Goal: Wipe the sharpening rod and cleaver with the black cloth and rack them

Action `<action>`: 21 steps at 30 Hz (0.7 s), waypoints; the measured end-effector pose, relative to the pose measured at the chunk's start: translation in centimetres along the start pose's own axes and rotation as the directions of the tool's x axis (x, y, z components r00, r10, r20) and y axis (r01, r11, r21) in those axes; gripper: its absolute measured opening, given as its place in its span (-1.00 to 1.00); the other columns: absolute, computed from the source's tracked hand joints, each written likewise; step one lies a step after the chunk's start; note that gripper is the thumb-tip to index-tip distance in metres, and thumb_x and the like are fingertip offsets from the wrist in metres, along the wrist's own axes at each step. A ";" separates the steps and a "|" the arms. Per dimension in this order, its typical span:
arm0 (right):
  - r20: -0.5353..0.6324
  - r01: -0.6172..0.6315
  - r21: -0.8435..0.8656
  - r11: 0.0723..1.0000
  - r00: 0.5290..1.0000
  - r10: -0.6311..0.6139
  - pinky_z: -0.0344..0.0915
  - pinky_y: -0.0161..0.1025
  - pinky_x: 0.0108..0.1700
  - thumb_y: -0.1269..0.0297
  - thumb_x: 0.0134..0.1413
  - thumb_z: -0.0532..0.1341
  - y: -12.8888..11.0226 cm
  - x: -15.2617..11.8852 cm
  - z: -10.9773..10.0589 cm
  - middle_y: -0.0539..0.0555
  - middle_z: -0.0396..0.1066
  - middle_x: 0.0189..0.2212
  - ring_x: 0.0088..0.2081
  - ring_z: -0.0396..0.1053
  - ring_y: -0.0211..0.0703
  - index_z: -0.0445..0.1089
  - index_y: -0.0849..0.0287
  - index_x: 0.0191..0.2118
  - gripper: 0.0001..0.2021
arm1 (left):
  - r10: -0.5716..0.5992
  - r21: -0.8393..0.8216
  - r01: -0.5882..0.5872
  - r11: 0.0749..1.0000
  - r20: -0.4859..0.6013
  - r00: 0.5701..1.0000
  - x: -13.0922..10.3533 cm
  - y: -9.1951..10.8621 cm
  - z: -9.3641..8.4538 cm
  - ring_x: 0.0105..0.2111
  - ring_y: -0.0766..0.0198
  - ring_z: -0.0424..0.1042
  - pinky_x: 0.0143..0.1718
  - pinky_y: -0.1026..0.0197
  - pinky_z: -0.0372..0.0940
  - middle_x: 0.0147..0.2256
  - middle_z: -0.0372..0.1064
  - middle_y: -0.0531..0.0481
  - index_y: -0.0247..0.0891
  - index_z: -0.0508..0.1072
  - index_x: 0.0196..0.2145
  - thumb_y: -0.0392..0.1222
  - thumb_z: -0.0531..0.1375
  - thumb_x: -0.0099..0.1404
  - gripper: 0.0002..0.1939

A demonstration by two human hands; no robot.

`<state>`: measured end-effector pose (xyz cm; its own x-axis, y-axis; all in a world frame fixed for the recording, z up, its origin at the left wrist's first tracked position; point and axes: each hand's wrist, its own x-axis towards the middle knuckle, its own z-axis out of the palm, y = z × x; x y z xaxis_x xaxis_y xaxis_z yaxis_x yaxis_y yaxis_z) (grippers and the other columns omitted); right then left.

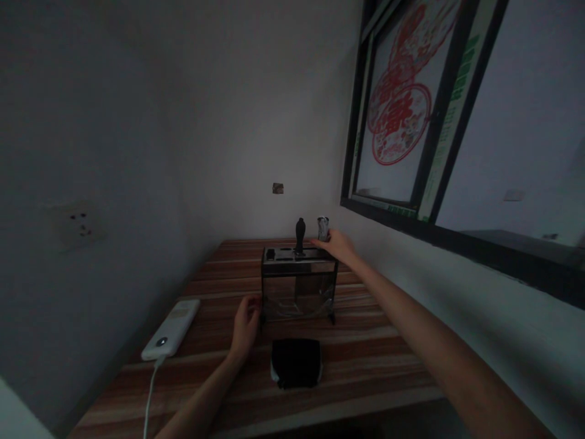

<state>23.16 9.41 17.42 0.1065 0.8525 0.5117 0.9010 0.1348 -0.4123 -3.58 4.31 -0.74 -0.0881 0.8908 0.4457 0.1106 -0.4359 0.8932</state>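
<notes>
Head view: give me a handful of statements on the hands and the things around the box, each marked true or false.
1. The right hand is at the silver piece above the right part of the clear box. True.
2. The left hand is around the black handle. False: it is low by the box's left side.
3. A white cable runs to the near end of the white power bank. True.
4. The black pouch lies behind the box. False: it lies in front.
5. The window picture is blue. False: it is red.
</notes>
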 end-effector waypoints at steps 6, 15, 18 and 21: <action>-0.046 0.046 0.183 0.982 0.998 -0.039 0.14 -0.35 -0.54 -0.11 -0.10 0.12 2.4 -2.6 -2.8 -0.05 0.29 -0.60 -0.57 0.25 -0.26 0.29 0.20 -0.20 -0.53 | 0.069 0.066 -0.066 0.996 -0.044 0.997 0.7 0.0 -0.8 -0.27 0.19 0.37 -0.19 0.15 0.25 -0.31 0.36 -0.04 -0.25 0.35 -0.32 -0.20 0.07 0.08 -0.82; 0.061 -0.033 0.728 0.685 0.998 -0.016 0.28 -0.13 -0.12 0.15 -0.25 0.33 9.2 -9.4 3.1 0.10 0.37 -0.19 -0.14 0.33 -0.07 0.26 0.09 -0.07 -0.48 | 0.023 -0.058 -0.023 0.998 0.008 1.000 3.9 3.3 -1.1 0.01 0.16 0.23 -0.01 0.12 0.16 0.04 0.18 -0.12 -0.19 0.21 -0.06 -0.04 0.12 0.12 -0.57; 0.130 -0.075 0.815 0.575 0.990 -0.056 0.20 -0.05 0.02 0.17 -0.25 0.34 8.8 -9.7 5.5 0.11 0.25 0.02 0.03 0.22 -0.02 0.19 0.03 0.02 -0.39 | 0.034 -0.094 -0.020 0.995 0.145 0.989 5.4 4.0 -1.1 0.10 0.14 0.13 0.05 0.10 0.10 0.11 0.10 -0.12 -0.17 0.16 0.02 -0.05 0.16 0.10 -0.47; 0.142 -0.099 0.871 0.481 0.988 -0.055 0.10 -0.03 0.11 0.15 -0.23 0.33 8.3 -9.8 6.7 0.08 0.20 0.08 0.10 0.14 -0.03 0.21 0.01 0.02 -0.40 | 0.049 -0.161 0.000 0.987 0.302 0.952 6.3 3.7 -1.4 0.13 0.14 0.08 0.09 0.10 0.07 0.15 0.05 -0.13 -0.18 0.11 0.08 -0.09 0.21 0.07 -0.37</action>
<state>26.76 5.53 3.94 -0.0044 0.9070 0.4211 0.0568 0.4206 -0.9054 -5.13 8.15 5.51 0.2200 0.8655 0.4501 -0.0502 -0.4507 0.8912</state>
